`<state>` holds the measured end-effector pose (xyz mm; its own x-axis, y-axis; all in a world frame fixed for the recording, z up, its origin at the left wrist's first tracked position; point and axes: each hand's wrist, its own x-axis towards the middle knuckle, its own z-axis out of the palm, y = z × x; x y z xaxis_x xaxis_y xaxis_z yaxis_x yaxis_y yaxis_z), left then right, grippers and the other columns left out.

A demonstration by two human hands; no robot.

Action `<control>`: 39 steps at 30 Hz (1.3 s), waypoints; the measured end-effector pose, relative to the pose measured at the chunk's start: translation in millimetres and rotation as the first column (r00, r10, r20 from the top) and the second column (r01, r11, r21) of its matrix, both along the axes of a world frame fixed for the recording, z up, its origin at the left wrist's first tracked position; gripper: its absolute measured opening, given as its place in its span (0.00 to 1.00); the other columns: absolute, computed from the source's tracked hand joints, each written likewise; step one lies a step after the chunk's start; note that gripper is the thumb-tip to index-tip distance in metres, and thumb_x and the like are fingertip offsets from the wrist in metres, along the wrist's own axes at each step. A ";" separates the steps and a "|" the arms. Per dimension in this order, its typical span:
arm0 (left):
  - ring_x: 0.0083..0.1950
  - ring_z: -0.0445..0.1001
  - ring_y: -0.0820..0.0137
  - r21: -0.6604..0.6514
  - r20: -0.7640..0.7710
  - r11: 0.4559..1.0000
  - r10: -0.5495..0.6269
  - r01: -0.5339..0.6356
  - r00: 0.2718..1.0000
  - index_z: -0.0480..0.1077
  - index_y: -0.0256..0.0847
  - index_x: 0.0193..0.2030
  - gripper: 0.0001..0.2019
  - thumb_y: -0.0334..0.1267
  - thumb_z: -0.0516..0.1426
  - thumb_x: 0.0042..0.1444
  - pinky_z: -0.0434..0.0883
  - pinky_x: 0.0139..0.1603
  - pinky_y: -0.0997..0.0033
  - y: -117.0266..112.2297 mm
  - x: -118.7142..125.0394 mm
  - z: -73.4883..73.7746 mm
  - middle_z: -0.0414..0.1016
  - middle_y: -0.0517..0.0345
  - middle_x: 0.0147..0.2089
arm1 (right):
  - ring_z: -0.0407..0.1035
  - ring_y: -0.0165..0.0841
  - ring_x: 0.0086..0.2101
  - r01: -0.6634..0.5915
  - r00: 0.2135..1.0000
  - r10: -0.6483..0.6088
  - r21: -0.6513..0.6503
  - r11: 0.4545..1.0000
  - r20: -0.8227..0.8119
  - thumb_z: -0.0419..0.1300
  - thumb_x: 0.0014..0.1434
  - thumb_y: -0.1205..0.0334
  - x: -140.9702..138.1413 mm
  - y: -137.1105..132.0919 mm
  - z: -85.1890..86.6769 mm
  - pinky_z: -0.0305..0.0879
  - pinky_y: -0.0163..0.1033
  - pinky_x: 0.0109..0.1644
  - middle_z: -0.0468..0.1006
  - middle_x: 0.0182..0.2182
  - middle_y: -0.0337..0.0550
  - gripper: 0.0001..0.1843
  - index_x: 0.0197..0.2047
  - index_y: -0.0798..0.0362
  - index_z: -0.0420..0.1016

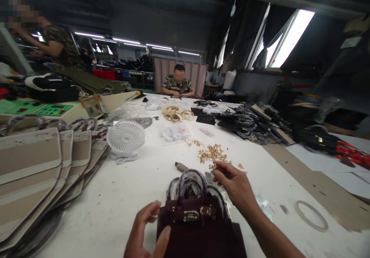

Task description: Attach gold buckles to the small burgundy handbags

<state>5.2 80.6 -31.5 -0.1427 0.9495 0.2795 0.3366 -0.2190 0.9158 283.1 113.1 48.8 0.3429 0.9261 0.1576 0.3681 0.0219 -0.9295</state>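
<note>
A dark maroon handbag [199, 231] with wrapped handles and a gold clasp stands on the white table [121, 204] right in front of me. My left hand [146, 231] rests against the bag's left side, thumb on its front, fingers curled and apart. My right hand [234, 183] hovers just behind the bag's handles, fingers pinched together near a scatter of small gold metal fittings [212, 154]. Whether a fitting sits in the pinch I cannot make out.
Beige bag panels [31, 173] are stacked at the left beside a small white fan [125, 138]. Black straps [245, 123] and tape rolls [175, 112] lie farther back. A person sits at the table's far end [177, 82]; another stands at the left [58, 44]. A ring [311, 214] lies at right.
</note>
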 end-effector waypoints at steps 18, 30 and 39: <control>0.52 0.79 0.62 -0.156 0.439 0.879 -0.347 0.451 0.828 0.78 0.41 0.51 0.15 0.47 0.61 0.62 0.74 0.59 0.65 -50.3 -4.5 61.6 0.81 0.53 0.52 | 0.81 0.37 0.40 -0.238 0.971 0.228 0.187 0.953 0.072 0.63 0.64 0.58 -126.4 -113.0 -13.0 0.78 0.35 0.46 0.85 0.41 0.42 0.11 0.49 0.46 0.82; 0.51 0.76 0.66 0.102 -0.117 0.845 -0.514 0.525 0.850 0.75 0.46 0.57 0.14 0.36 0.55 0.68 0.74 0.56 0.66 -56.1 -11.3 52.1 0.79 0.53 0.48 | 0.78 0.36 0.32 -0.268 0.959 0.263 0.039 0.963 0.105 0.65 0.62 0.52 -110.5 -118.3 -22.4 0.75 0.34 0.37 0.83 0.31 0.36 0.08 0.34 0.44 0.81; 0.46 0.82 0.62 0.003 -0.057 0.882 -0.471 0.472 0.880 0.80 0.55 0.49 0.12 0.48 0.59 0.63 0.80 0.49 0.66 -50.0 -14.8 34.3 0.84 0.59 0.46 | 0.75 0.33 0.24 -0.349 0.934 0.292 0.352 0.869 0.206 0.62 0.64 0.55 -112.1 -103.3 -31.6 0.73 0.34 0.28 0.79 0.24 0.35 0.09 0.31 0.44 0.77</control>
<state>-9.6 30.6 2.8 0.3357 0.8961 0.2903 0.2378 -0.3789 0.8944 171.1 9.8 17.2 -0.0148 0.8412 0.5406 0.4072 0.4989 -0.7651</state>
